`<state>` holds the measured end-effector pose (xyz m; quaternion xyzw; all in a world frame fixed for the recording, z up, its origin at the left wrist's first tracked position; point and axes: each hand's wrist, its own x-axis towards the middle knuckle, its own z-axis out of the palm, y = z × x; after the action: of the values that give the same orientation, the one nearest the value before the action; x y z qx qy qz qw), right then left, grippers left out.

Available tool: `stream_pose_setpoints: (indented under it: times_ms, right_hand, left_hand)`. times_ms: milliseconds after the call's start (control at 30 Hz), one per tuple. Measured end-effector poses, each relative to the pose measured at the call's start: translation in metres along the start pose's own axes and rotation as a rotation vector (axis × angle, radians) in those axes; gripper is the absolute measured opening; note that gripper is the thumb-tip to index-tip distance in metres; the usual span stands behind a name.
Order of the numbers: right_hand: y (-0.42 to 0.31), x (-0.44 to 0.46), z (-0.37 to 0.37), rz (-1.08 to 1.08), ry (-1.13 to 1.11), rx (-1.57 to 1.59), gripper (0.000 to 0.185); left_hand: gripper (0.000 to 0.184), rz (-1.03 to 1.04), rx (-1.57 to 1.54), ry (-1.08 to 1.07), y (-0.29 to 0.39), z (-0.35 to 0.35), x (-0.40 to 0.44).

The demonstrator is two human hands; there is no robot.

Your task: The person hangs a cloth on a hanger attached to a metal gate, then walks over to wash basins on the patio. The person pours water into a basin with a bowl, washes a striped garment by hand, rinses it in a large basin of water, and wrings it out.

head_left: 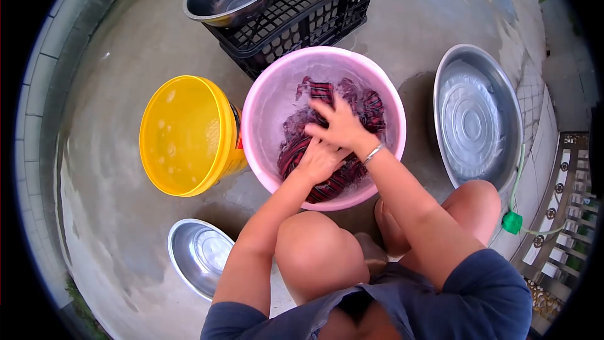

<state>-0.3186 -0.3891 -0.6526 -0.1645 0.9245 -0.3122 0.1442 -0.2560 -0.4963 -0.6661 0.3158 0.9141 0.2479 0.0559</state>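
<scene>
Pink, probably plastic, the basin [247, 123] stood just in front of the person's knees, and in its water lay a striped cloth [294, 153], dark red and black, bunched more toward the right side than the left. What mattered most was how the cloth lay from the fingers: it spread underneath both hands and ran on past them, with one fold beyond the right fingertips toward the far rim and another mass reaching back to the near rim. Crumpled as it was, it showed no sure long axis, though its bulk seemed to slant from the near left to the far right. The right hand [345, 129], with a bracelet [373, 154] at its wrist, was the nearer to the far folds; its fingers were splayed wide above the cloth, blurred, with no fabric visibly pinched between them. The left hand [319, 162] lay lower, over the near folds, its fingers partly hidden beneath the right hand, so I could not tell whether they gripped anything. A yellow bucket [223, 167] stood beside the basin on the left, and a large metal basin [454, 66] apart on the right.
</scene>
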Motion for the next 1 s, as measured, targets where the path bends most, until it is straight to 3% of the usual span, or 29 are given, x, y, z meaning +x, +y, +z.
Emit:
stream_pose_setpoints:
  times_ms: [33, 100, 167, 233, 267, 300, 367, 433, 500, 567, 600, 633, 700, 767, 833, 900, 933, 967, 1000]
  right_hand:
    - [-0.002, -0.006, 0.006, 0.05, -0.137, -0.225, 0.057]
    - [0.019, 0.002, 0.012, 0.189, -0.112, -0.161, 0.051]
    - [0.054, 0.007, 0.027, 0.125, 0.112, -0.126, 0.041]
    - [0.053, 0.011, 0.024, 0.382, 0.102, -0.236, 0.037]
    - [0.052, 0.011, 0.027, 0.381, 0.099, -0.235, 0.037]
    - [0.047, 0.012, 0.032, 0.423, 0.225, -0.035, 0.034]
    - [0.033, 0.014, 0.043, 0.493, 0.47, 0.367, 0.035]
    - [0.007, 0.013, 0.038, 0.331, 0.55, 0.455, 0.038]
    - [-0.033, -0.004, 0.024, 0.367, 0.428, 0.705, 0.039]
    - [-0.066, -0.019, 0.02, 0.291, 0.395, 0.67, 0.037]
    - [-0.064, -0.016, 0.02, 0.272, 0.438, 0.612, 0.037]
    - [-0.06, -0.012, 0.021, 0.259, 0.477, 0.554, 0.038]
    - [-0.045, -0.004, 0.015, 0.362, 0.497, 0.4, 0.041]
    - [-0.018, -0.001, 0.01, 0.394, 0.423, 0.222, 0.042]
    - [0.003, 0.0, -0.004, 0.351, 0.229, 0.042, 0.041]
    - [0.013, 0.001, -0.026, 0.414, 0.009, -0.11, 0.036]
    - [0.013, -0.002, -0.038, 0.456, -0.011, -0.332, 0.031]
    - [0.009, -0.003, -0.047, 0.518, 0.102, -0.297, 0.03]
    - [-0.003, -0.003, -0.05, 0.311, 0.093, -0.174, 0.033]
  left_hand:
    - [0.044, 0.046, -0.087, -0.049, -0.007, 0.001, 0.001]
    - [0.051, 0.065, -0.11, -0.097, -0.015, -0.005, -0.003]
    - [0.058, -0.021, 0.02, -0.138, -0.015, -0.027, -0.013]
    - [0.064, -0.691, 0.004, 0.082, 0.004, -0.058, -0.019]
    - [0.069, -0.88, 0.082, 0.299, -0.006, -0.033, -0.031]
    - [0.064, -0.877, -0.204, 0.34, -0.03, 0.005, -0.04]
    - [0.055, -1.099, -0.748, 0.52, -0.04, 0.015, -0.024]
    - [0.054, -1.226, -0.749, 0.588, -0.068, 0.032, -0.018]
    - [0.05, -1.22, -0.937, 0.69, -0.075, 0.034, -0.01]
    - [0.046, -1.136, -1.097, 0.847, -0.065, 0.015, -0.002]
    - [0.04, -0.85, -1.504, 1.042, -0.08, 0.037, -0.005]
    - [0.043, -1.039, -1.166, 0.948, -0.038, -0.019, 0.006]
    - [0.043, -1.021, -0.84, 0.685, -0.022, -0.044, 0.011]
    - [0.033, -0.769, -0.429, 0.534, 0.004, -0.061, 0.016]
    - [0.023, -0.286, -0.051, 0.504, 0.007, -0.06, 0.009]
    - [0.022, -0.062, 0.122, 0.37, 0.011, -0.063, 0.006]
    - [0.02, 0.001, 0.176, 0.281, 0.011, -0.055, 0.003]
    - [0.019, -0.019, 0.254, 0.073, 0.009, -0.039, 0.0]
    - [0.022, 0.009, 0.297, 0.023, 0.009, -0.023, -0.004]
